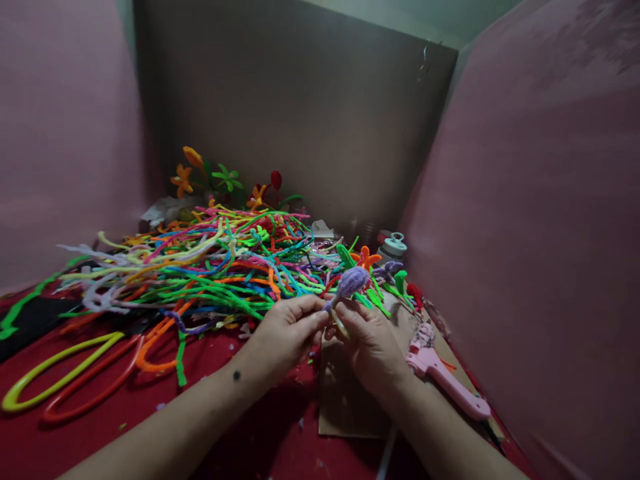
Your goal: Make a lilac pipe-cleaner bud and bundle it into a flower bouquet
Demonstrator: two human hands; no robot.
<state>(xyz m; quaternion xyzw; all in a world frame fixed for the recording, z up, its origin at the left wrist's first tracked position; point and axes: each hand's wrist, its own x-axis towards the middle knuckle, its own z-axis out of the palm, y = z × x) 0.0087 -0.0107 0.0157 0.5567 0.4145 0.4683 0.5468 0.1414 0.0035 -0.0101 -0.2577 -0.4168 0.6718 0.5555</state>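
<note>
A purple pipe-cleaner flower bud (353,283) points up and away, held by its base between my two hands. My left hand (295,327) pinches the base from the left, thumb and fingers pressed together. From the other side my right hand (367,340) grips the same base, and a pale strip shows beside its thumb. What the fingertips hold exactly is partly hidden. Below the hands lies a piece of brown cardboard (345,407). A pink hot glue gun (445,377) rests on the board, right of my right hand.
A big heap of colourful pipe cleaners (220,267) spreads across the red cloth (270,427). Scissors with yellow and red handles (95,380) lie at left. Finished pipe-cleaner flowers (183,180) stand behind. A lidded bottle (394,247) is at back right. Pink walls (540,233) flank both sides.
</note>
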